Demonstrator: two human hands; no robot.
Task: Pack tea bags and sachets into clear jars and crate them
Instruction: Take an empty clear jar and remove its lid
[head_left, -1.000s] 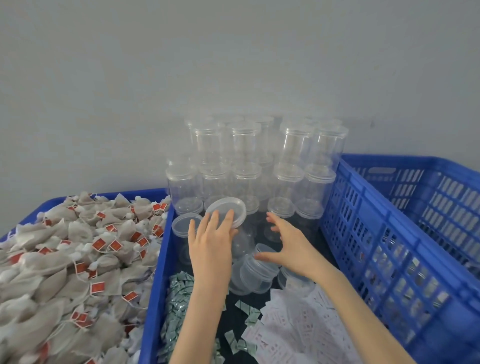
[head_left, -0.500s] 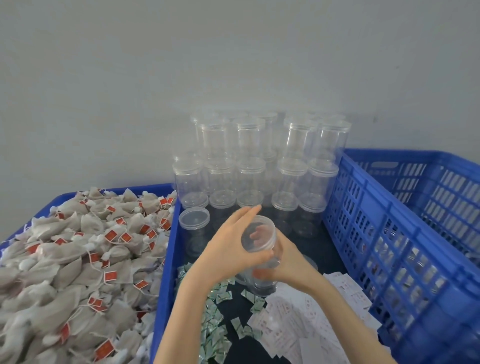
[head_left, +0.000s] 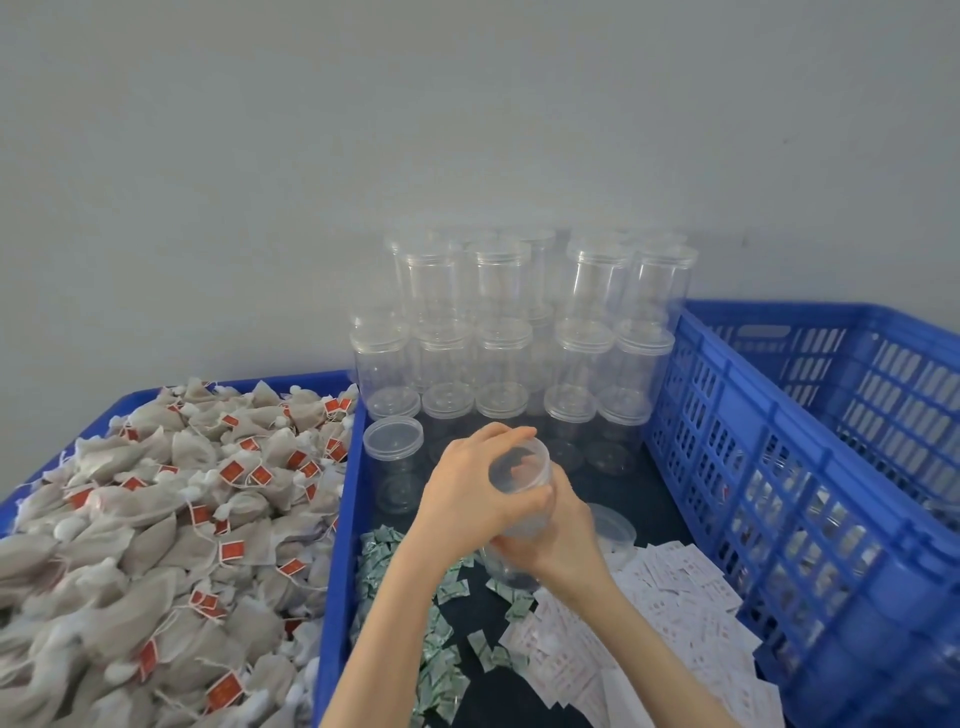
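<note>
A clear jar is held up over the middle tray. My left hand grips its clear lid from the left, fingers curled over the top. My right hand wraps around the jar's body from behind and below. Beige tea bags with red tags fill the blue tray on the left. Small green sachets and white sachets lie on the dark floor of the middle tray. A stack of capped clear jars stands at the back.
A tall blue slatted crate stands on the right, with clear jars dimly visible through its wall. A lone capped jar stands at the middle tray's left. Another clear lid or jar lies just right of my hands. A grey wall rises behind.
My right hand has picked a jar up from the tray floor. My left hand has brought the lid onto its top and now grips it; both hands hold still over the last half second.
</note>
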